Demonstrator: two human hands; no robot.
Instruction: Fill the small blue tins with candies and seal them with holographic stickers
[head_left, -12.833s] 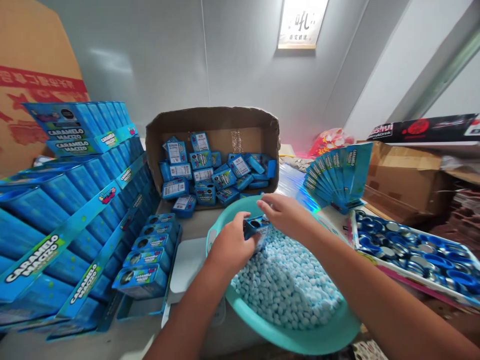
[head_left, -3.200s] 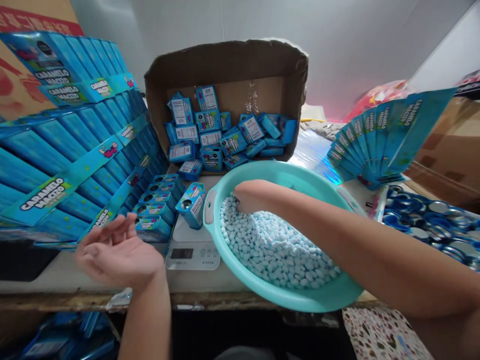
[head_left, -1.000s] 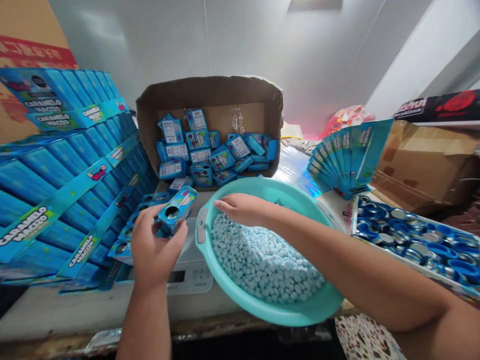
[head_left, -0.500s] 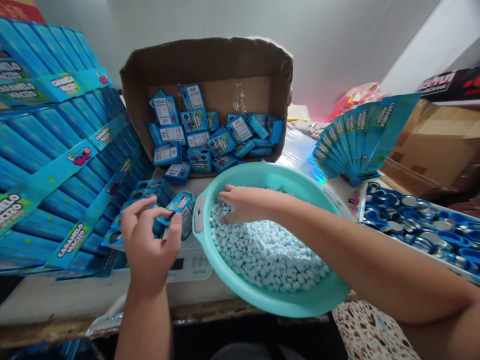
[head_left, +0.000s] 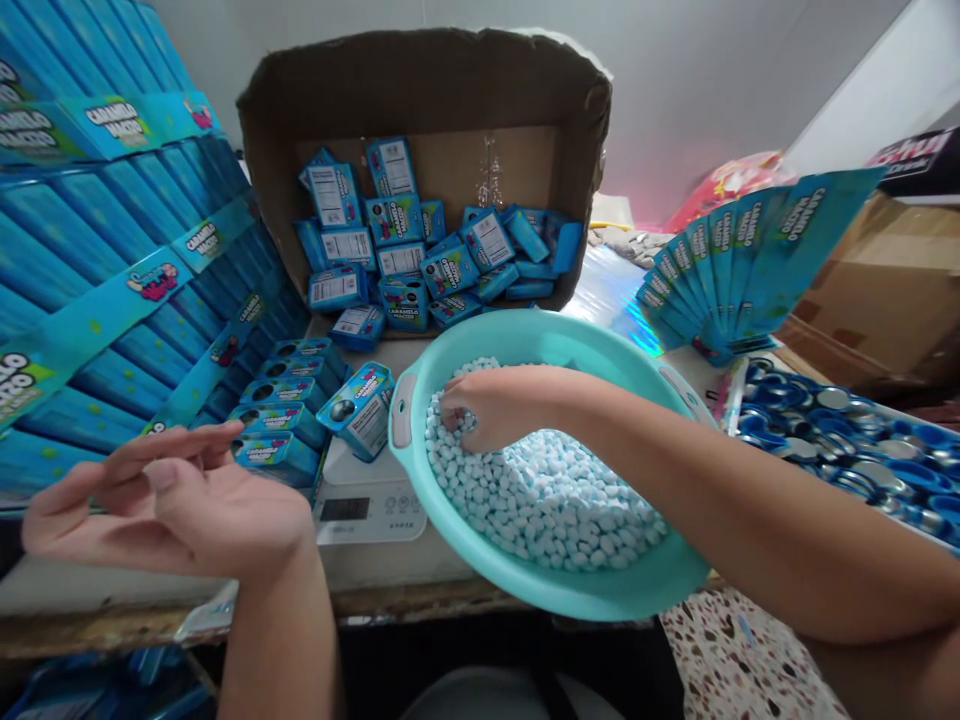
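My right hand [head_left: 495,408] reaches into a turquoise basin [head_left: 525,590] of small pale-blue candies [head_left: 555,500], its fingers curled around some at the left side. Just left of the basin, a blue box [head_left: 360,410] with a round hole in its top leans on a white kitchen scale [head_left: 390,515]. Turned palm up, my left hand [head_left: 172,500] is open with nothing in it. It is in front of a row of blue boxes [head_left: 289,400] with dark round openings on top.
Behind the basin a cardboard box [head_left: 450,100] lies on its side, holding several blue boxes [head_left: 446,270]. Tall stacks of blue packs [head_left: 112,250] line the left. At right are fanned blue cards [head_left: 735,260] and a tray of blue-and-silver lids [head_left: 847,430].
My left hand has moved left, away from the box on the scale, turning palm up; the small dark piece at its fingers no longer shows. My right hand stays in the candies, fingers curling.
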